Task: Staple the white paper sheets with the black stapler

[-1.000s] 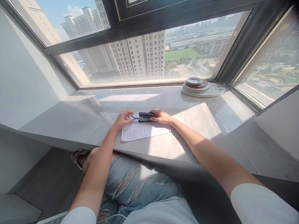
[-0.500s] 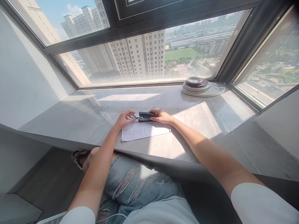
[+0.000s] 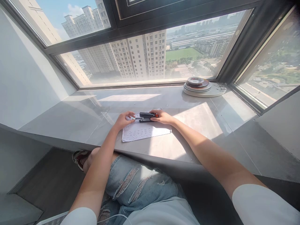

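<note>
A black stapler [image 3: 144, 115] with a red part near its right end lies over a stack of printed paper sheets [image 3: 146, 132]. Its top and lower arms stand apart at the left. My right hand [image 3: 161, 117] grips its right end, the thumb in front and the fingers behind. At the other end, my left hand [image 3: 125, 120] pinches a thin metal piece [image 3: 137, 118] that sticks out between the stapler's arms. Whether this piece is a staple strip or part of the stapler is too small to tell. My left fingertips partly hide it.
Stacked plates [image 3: 197, 87] stand on the sill's right rear, by the window frame [image 3: 140, 85]. The grey tiled sill [image 3: 75, 125] ends in a front edge just above my knees. A wall [image 3: 30, 72] rises on the left, and a white cable [image 3: 114, 215] crosses my lap.
The stapler and paper stay in place, my right hand still on the stapler. My left fingers have shifted very slightly at its left end.
</note>
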Demonstrator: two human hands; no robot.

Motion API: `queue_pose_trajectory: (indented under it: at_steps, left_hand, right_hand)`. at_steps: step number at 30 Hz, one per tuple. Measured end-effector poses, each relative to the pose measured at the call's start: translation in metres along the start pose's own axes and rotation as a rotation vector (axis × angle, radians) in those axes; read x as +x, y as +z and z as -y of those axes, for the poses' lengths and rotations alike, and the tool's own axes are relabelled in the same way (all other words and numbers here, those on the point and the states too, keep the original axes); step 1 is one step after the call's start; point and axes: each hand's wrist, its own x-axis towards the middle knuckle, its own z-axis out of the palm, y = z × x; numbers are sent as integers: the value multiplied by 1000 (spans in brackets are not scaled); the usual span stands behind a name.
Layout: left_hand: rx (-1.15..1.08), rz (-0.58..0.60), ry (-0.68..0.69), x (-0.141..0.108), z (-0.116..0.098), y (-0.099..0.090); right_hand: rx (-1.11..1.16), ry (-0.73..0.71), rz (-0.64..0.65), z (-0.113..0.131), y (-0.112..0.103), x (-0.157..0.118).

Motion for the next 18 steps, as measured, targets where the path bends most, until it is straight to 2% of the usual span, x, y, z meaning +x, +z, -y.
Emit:
queue_pose_trajectory:
  at_steps: [9, 18]
  left_hand:
    - [16, -19, 2, 2, 3, 0]
    - [19, 0, 5, 0, -2, 3]
  right_hand:
    - [-5, 6, -1, 0, 0, 0]
    - [-19, 2, -3, -2, 0, 1]
